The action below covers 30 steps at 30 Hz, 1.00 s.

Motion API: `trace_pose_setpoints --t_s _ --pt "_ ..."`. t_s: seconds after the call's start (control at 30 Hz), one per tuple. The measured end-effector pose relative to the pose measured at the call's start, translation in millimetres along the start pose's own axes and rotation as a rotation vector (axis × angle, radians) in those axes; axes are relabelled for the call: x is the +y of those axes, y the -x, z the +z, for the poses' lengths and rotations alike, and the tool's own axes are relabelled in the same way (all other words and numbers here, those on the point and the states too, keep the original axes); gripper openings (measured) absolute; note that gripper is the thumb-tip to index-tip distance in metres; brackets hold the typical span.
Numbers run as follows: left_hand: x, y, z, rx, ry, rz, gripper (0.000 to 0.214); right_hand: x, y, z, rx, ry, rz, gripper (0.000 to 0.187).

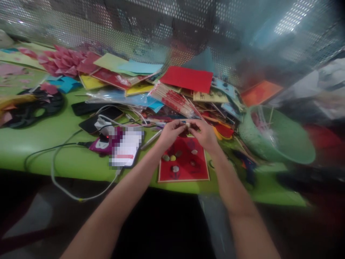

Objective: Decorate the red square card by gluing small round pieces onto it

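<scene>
Above the far edge of a red square board (185, 167), my left hand (172, 132) and my right hand (205, 133) meet with fingers closed in a pinch. Between the fingertips shows a small pale, rounded piece (188, 125), too small and blurred to name; both hands seem to grip it. Several small pebble-like pieces lie on the board, among them a yellowish one (173, 158) and a whitish one (175, 168). Dark drawn marks and a light border also show on the board.
Left of my forearm lies a phone (126, 148) with a cable, beside a purple power strip (101, 145). Coloured cards (187, 79) and bundled sticks (175, 99) are heaped behind. To the right stands a green bowl (291, 140). A black tape-like ring (51, 108) sits far left.
</scene>
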State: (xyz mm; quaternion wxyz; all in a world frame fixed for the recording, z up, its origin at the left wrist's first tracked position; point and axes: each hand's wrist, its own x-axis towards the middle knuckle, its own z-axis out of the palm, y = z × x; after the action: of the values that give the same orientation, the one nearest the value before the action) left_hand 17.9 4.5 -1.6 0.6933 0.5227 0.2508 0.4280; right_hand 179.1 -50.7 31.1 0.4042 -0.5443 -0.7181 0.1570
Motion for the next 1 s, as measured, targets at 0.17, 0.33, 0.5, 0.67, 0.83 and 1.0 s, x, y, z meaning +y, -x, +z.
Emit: trace_pose_setpoints --t_s 0.17,0.33,0.5,0.67,0.83,1.0 --pt "0.7 -0.6 -0.2 0.002 0.014 0.007 0.03 -2.1 0.0 -2.8 0.033 -0.017 0.015 0.027" --pt "1.8 1.5 0.9 -0.017 -0.004 0.034 0.029 -4.1 0.1 -5.8 0.029 0.111 -0.055 0.028" --pt "1.7 2.2 0.6 -0.006 0.065 0.012 0.025 -5.2 0.9 -2.1 0.001 0.16 -0.087 0.026" --pt "-0.6 0.8 -1.1 0.036 0.002 0.015 0.022 -4.6 1.1 -0.4 -0.016 0.173 -0.087 0.024" --pt "-1.9 1.2 -0.6 0.022 -0.016 0.027 0.022 -4.7 1.3 -2.5 -0.004 0.172 -0.065 0.025" --pt "0.2 3.8 0.6 -0.013 0.048 0.023 0.024 -5.4 1.6 -3.0 0.013 0.196 -0.09 0.025"
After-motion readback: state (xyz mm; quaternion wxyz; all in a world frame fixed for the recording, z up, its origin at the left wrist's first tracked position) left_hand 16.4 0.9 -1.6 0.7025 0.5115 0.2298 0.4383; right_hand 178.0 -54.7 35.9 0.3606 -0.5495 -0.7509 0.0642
